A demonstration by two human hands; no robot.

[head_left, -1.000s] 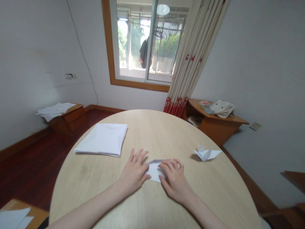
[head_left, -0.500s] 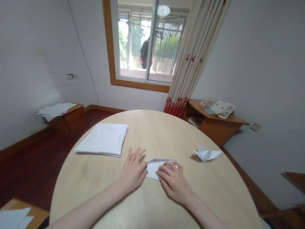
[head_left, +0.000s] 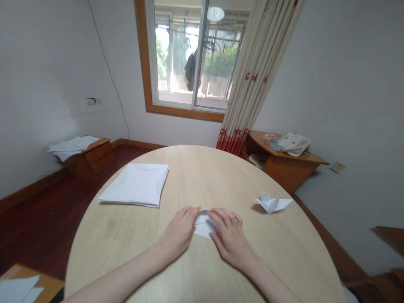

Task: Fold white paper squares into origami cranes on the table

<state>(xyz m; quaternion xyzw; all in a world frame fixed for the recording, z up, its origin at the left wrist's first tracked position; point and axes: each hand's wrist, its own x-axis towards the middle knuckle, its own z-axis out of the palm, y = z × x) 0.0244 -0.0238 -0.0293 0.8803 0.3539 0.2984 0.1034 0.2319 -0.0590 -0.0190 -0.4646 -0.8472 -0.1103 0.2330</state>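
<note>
A small folded sheet of white paper [head_left: 204, 229] lies on the round wooden table [head_left: 202, 176] between my two hands. My left hand [head_left: 180, 227] grips its left side, fingers together along the far edge and thumb nearer to me. On the other side, my right hand [head_left: 229, 231] has its fingers curled over the far right part of the paper, the thumb at its near edge. Both hands cover the paper's ends, so only its middle shows. To the right sits a folded paper bird [head_left: 273, 204].
A stack of white paper [head_left: 134, 185] rests at the table's left. Beyond the table stand a low wooden cabinet [head_left: 99, 158] with papers on top and a corner desk [head_left: 284, 168] with a cloth bag [head_left: 293, 143]. More sheets [head_left: 19, 288] lie at the lower left.
My left hand's raised, spread fingers have come down and closed on the paper's left side. My right fingers have shifted slightly toward the far edge, and the paper's far edge is bent inward.
</note>
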